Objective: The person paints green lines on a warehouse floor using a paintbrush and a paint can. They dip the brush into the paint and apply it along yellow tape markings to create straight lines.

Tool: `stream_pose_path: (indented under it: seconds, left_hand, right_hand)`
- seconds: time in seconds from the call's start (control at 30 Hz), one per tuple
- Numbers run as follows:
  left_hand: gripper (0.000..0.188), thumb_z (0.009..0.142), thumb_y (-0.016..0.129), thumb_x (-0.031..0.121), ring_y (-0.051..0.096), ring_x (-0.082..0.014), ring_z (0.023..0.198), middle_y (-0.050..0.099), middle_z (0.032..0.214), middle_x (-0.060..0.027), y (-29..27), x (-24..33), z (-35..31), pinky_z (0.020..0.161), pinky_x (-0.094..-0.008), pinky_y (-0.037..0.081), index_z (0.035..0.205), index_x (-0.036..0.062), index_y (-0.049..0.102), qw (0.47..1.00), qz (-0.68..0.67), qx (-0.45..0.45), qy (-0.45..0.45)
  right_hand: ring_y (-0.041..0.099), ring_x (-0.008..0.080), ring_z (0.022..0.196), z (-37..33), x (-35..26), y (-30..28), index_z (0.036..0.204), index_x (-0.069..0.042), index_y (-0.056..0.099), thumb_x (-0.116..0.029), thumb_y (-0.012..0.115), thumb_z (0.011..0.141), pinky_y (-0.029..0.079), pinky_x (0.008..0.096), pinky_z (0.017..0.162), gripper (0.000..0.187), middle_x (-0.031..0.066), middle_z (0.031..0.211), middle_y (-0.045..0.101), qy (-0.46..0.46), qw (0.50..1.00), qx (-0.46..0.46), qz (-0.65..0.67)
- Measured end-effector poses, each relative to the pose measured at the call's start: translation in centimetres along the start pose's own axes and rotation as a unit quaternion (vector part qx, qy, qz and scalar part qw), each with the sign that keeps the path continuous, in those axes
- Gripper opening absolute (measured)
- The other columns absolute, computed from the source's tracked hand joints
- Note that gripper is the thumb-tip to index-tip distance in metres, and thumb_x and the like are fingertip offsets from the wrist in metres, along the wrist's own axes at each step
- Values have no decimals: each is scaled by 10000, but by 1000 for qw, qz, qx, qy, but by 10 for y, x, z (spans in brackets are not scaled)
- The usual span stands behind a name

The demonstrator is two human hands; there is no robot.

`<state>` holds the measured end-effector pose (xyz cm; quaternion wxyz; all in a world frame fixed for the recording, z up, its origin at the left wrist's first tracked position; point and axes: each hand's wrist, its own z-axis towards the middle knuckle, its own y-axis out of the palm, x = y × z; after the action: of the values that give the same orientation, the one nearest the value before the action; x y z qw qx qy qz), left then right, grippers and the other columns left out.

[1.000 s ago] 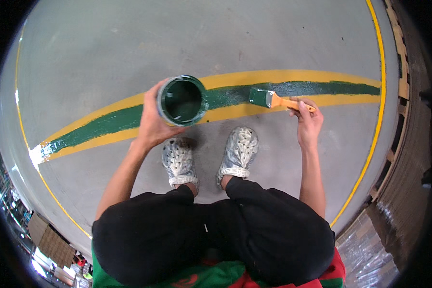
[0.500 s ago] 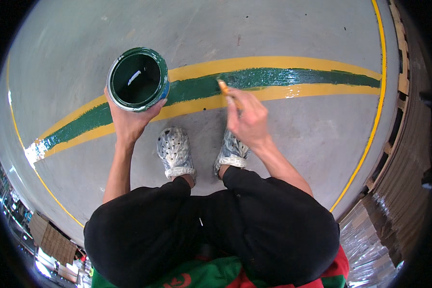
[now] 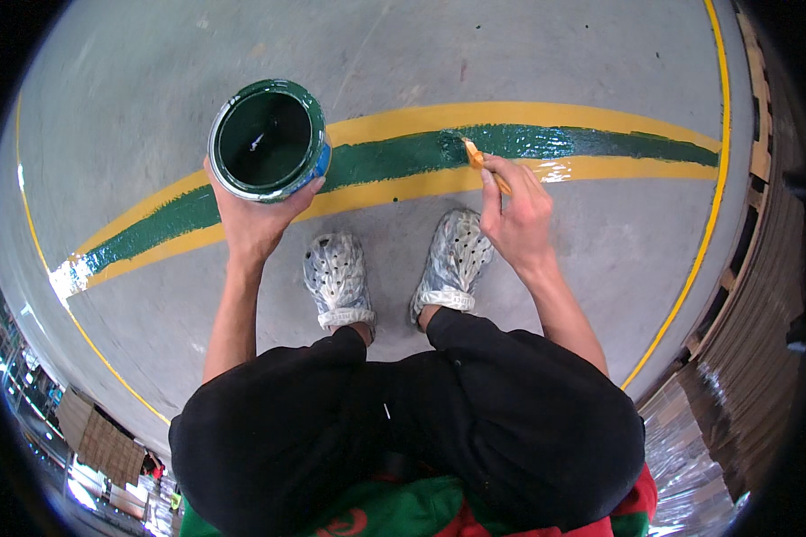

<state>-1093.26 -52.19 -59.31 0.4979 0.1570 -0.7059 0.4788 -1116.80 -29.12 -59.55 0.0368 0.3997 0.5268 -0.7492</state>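
My left hand (image 3: 252,215) is wrapped around an opened paint can (image 3: 316,170) with dark green paint inside. Its mouth faces up toward me, above the left part of a floor stripe. In my right hand (image 3: 519,213), the fingers close round the handle of a paintbrush (image 3: 476,157). The brush's tip is at the green band (image 3: 376,163), right of the can; whether it touches the floor is hard to tell. Wet shine shows on the green paint, which runs between two yellow stripes (image 3: 401,186).
My speckled clogs (image 3: 338,273) stand on the grey floor (image 3: 197,309) just nearer than the stripe. Thin yellow lines cross its ends, one of them the right line (image 3: 700,234). Wooden pallets (image 3: 745,215) with stacked brown sheets line the right edge.
My right hand and the brush have moved right along the green band. The can stays in my left hand, its mouth slightly shifted. The whole view has shifted a little.
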Motion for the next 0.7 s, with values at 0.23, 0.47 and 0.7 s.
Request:
stream_pose_path:
  seconds: [0.23,0.47,0.7]
  left_hand:
    - [908,633,972,163,610,-269,1215,613,1323,-140,-2,0,0,1066,-410,501,1385,13,486,1000,9,22,11]
    - [912,641,976,190,616,-256,1206,626,1315,-130,-3,-6,1,1057,-398,500,1392,8,492,1000,9,26,-1]
    - [1015,616,994,250,581,-268,1235,573,1339,-144,-17,-3,5,1072,-409,479,1415,36,405,999,9,24,-34]
  right_hand:
    - [728,291,861,11,-3,-6,1041,6,678,40,678,880,571,371,765,165,155,1009,747,-34,999,19,5]
    - [747,268,824,-4,-6,6,1058,-29,707,-58,685,926,573,356,739,136,144,946,754,100,989,18,112]
    - [702,244,700,-2,102,-76,1014,-39,738,-136,673,965,547,347,651,126,151,890,755,190,955,157,-162]
